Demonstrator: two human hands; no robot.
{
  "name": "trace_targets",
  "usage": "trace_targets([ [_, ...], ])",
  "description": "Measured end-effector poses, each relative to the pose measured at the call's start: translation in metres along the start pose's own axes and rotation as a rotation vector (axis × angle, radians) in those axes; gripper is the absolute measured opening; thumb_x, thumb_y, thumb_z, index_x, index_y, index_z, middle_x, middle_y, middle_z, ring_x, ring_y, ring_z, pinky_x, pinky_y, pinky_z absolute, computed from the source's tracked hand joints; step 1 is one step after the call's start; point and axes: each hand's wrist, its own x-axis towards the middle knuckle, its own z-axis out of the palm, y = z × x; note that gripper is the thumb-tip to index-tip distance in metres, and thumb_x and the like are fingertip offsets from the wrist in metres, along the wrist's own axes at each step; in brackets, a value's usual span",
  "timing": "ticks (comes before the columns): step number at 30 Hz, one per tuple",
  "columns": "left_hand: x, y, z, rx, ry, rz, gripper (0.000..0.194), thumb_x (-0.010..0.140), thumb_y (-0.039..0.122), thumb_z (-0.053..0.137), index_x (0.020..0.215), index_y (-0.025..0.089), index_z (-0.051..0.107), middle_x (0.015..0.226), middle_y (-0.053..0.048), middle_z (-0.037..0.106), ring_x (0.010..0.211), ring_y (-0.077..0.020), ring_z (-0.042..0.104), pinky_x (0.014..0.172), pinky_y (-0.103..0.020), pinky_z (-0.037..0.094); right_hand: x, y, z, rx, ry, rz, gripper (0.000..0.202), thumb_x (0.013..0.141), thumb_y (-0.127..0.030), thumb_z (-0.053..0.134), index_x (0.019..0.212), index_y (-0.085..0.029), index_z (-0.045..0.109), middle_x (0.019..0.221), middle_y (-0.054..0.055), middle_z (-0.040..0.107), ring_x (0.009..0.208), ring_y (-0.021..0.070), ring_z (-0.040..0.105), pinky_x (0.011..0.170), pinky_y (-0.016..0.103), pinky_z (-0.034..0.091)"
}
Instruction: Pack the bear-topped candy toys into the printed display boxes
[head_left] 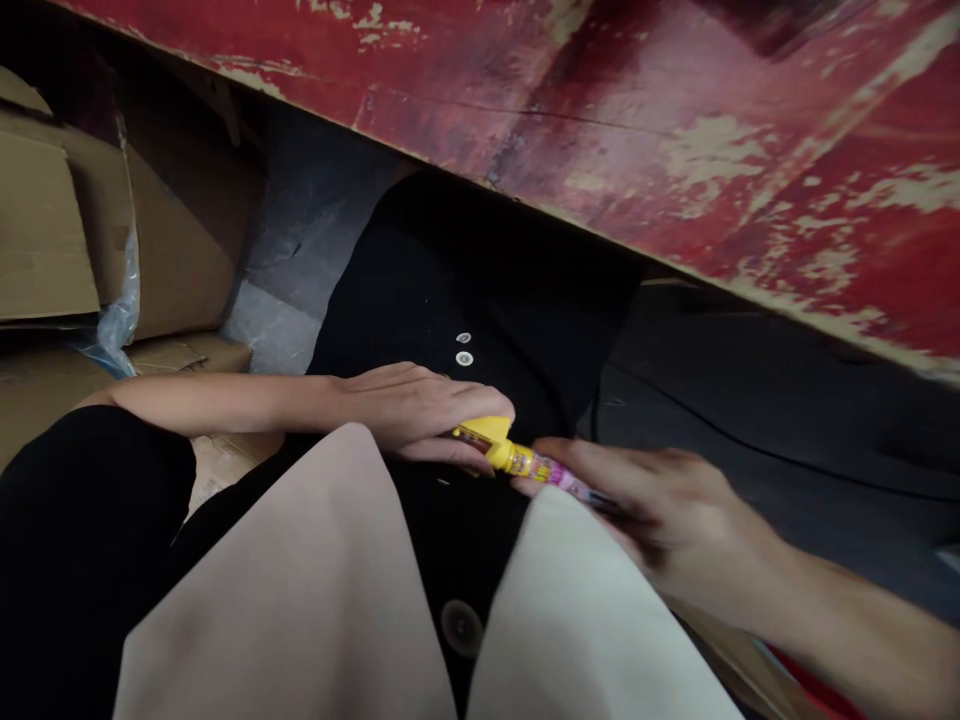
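Note:
Over my lap, both hands are on what looks like a colourful pen (pixel 534 464), with a printed yellow and pink barrel. A wide yellow top (pixel 484 434) forms its left end, and a dark part shows at the right end. My left hand (pixel 409 405) is closed around that yellow top, its thumb and fingers on either side. My right hand (pixel 660 500) grips the barrel and the dark end; motion blurs it, and some fingers are hidden behind the white collar.
A worn red table (pixel 600 130) with chipped paint crosses above my lap. Cardboard boxes (pixel 180 230) and torn clear plastic (pixel 120 310) are at the left. A black cable (pixel 735 435) runs across the dark floor at the right. My white collar (pixel 285 590) covers part of the view.

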Motion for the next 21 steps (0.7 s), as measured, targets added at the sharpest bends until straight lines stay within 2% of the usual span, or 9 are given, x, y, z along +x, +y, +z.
trace_targets([
  [3,0.003,0.003,0.000,0.130,-0.008,-0.002,0.044,0.102,0.056,0.049,0.126,0.019,0.054,0.112,-0.007,0.072,0.094,-0.0195,0.071,0.068,-0.028,0.044,-0.004,-0.006,0.008,0.097,0.085,0.053,0.015,0.096,-0.026,0.062,0.105,-0.015,0.067,0.070,0.000,0.068,0.049,0.0073,0.057,0.048,0.016,0.043],
  [7,0.007,0.013,-0.003,0.307,-0.059,-0.034,0.047,0.104,0.057,0.043,0.129,0.019,0.054,0.113,-0.007,0.072,0.093,-0.0198,0.070,0.058,-0.028,0.037,-0.001,-0.015,0.018,0.387,0.135,0.381,0.026,0.093,-0.039,0.066,0.087,-0.015,0.073,0.059,-0.001,0.061,0.044,0.0076,0.048,0.041,0.017,0.038],
  [11,0.011,0.020,-0.006,0.409,-0.130,-0.064,0.049,0.105,0.057,0.039,0.129,0.018,0.054,0.115,-0.008,0.071,0.091,-0.0205,0.070,0.052,-0.031,0.029,0.004,-0.012,0.019,0.625,0.084,0.601,0.039,0.084,-0.053,0.074,0.080,-0.014,0.074,0.063,0.002,0.064,0.050,0.0092,0.051,0.044,0.017,0.038],
  [13,0.012,0.017,-0.008,0.392,-0.132,-0.096,0.050,0.105,0.057,0.039,0.130,0.017,0.054,0.117,-0.009,0.070,0.092,-0.0214,0.070,0.054,-0.031,0.029,0.005,-0.004,0.017,0.664,0.024,0.638,0.045,0.085,-0.059,0.072,0.082,-0.014,0.075,0.063,0.001,0.062,0.051,0.0087,0.049,0.044,0.017,0.036],
  [16,0.013,0.007,-0.013,0.219,-0.085,-0.124,0.048,0.104,0.058,0.041,0.126,0.018,0.055,0.119,-0.007,0.070,0.094,-0.0203,0.070,0.061,-0.028,0.036,0.007,0.009,0.011,0.465,0.002,0.506,0.046,0.093,-0.059,0.062,0.095,-0.015,0.076,0.070,0.002,0.065,0.055,0.0095,0.054,0.048,0.018,0.040],
  [19,0.014,-0.002,-0.022,-0.002,-0.050,-0.099,0.044,0.099,0.059,0.054,0.119,0.019,0.056,0.113,-0.005,0.071,0.094,-0.0187,0.069,0.071,-0.026,0.041,0.008,0.017,0.005,0.075,0.125,0.220,0.038,0.095,-0.052,0.064,0.105,-0.017,0.073,0.086,0.004,0.072,0.066,0.0113,0.064,0.059,0.019,0.048],
  [21,0.013,-0.002,-0.025,-0.054,-0.053,-0.072,0.047,0.090,0.059,0.068,0.114,0.020,0.057,0.108,-0.005,0.072,0.093,-0.0193,0.068,0.072,-0.026,0.041,0.007,0.016,0.004,-0.045,0.175,0.056,0.029,0.097,-0.044,0.065,0.102,-0.016,0.071,0.080,0.002,0.071,0.058,0.0081,0.061,0.055,0.017,0.045],
])
